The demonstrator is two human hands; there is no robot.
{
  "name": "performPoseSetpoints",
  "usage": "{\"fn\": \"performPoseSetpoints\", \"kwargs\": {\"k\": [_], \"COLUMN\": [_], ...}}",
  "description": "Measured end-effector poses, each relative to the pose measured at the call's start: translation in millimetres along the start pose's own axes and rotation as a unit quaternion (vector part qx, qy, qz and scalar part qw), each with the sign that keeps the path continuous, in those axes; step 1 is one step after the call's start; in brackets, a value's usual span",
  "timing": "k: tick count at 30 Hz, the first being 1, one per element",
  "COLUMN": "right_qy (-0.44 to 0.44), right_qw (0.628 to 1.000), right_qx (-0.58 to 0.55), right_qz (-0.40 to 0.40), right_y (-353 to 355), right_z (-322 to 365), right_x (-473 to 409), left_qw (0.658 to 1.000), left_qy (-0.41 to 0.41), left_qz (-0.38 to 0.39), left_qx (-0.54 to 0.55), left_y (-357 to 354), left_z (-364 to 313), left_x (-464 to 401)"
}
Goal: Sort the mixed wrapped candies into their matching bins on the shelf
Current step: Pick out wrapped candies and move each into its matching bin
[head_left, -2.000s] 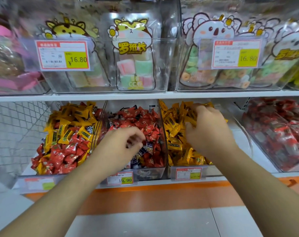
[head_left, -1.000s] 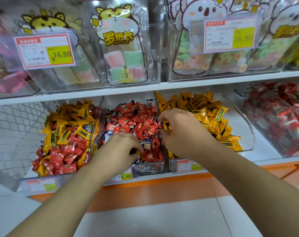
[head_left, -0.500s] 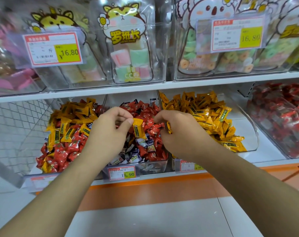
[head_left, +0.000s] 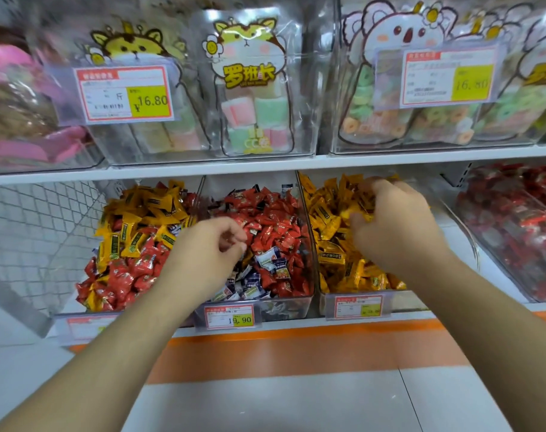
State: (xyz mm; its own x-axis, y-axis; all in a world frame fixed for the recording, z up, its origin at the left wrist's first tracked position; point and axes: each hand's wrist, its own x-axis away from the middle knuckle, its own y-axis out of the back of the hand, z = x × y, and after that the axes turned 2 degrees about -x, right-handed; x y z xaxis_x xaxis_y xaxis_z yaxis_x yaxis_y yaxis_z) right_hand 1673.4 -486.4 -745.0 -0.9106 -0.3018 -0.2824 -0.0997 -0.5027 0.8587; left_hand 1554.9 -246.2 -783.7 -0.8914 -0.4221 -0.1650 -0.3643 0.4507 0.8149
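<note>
The left hand [head_left: 203,254] hovers over the front of the middle clear plastic bin [head_left: 296,302], its fingers [head_left: 234,236] curled in toward the thumb; whether they pinch a wrapper is hard to tell. Under it lie red wrapped candies [head_left: 274,226] mixed with a few blue-and-white wrapped candies [head_left: 270,260]. The right hand [head_left: 396,226] sits in the right clear plastic bin [head_left: 402,299], fingers bent down among the yellow wrapped candies [head_left: 327,219], seemingly gripping some. The left clear plastic bin [head_left: 87,319] holds yellow and red candies jumbled together. Price tags front each bin on the white lower shelf [head_left: 296,322]. Above, a white upper shelf [head_left: 203,169] carries clear boxes of pastel marshmallow packs [head_left: 253,113].
</note>
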Motion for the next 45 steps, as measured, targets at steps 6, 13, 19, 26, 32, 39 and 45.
{"fn": "performPoseSetpoints", "kwargs": {"k": [6,13,19,26,32,39,45], "right_qy": [0.028,0.057,0.069,0.089,0.143,0.147,0.020], "right_qw": [0.998,0.994,0.993,0.990,0.973,0.975,0.998], "right_qx": [-0.051,-0.088,-0.089,-0.101,-0.157,-0.148,0.035], "right_qz": [0.030,0.033,0.030,0.046,0.086,0.082,0.050], "right_y": [-7.7,-12.9,-14.0,-15.1,-22.0,-24.1,-5.3], "right_z": [11.2,10.9,13.0,17.9,30.6,42.0,3.2], "right_x": [5.8,6.7,7.8,9.3,22.7,27.4,3.5], "left_qw": [0.992,0.980,0.980,0.995,0.956,0.948,0.999], "left_qy": [-0.025,-0.023,-0.012,0.017,0.098,0.064,-0.014], "left_qz": [0.002,-0.029,-0.037,-0.093,-0.096,-0.016,0.001], "left_qx": [-0.125,-0.194,-0.194,-0.027,0.258,0.311,0.040], "left_y": [-25.7,-43.5,-42.4,2.0,17.0,-4.1,1.3], "left_z": [-0.6,6.8,4.6,-12.1,-28.6,-58.1,-26.4], "left_x": [-9.4,-12.8,-11.2,-1.3,3.5,22.8,12.8]}}
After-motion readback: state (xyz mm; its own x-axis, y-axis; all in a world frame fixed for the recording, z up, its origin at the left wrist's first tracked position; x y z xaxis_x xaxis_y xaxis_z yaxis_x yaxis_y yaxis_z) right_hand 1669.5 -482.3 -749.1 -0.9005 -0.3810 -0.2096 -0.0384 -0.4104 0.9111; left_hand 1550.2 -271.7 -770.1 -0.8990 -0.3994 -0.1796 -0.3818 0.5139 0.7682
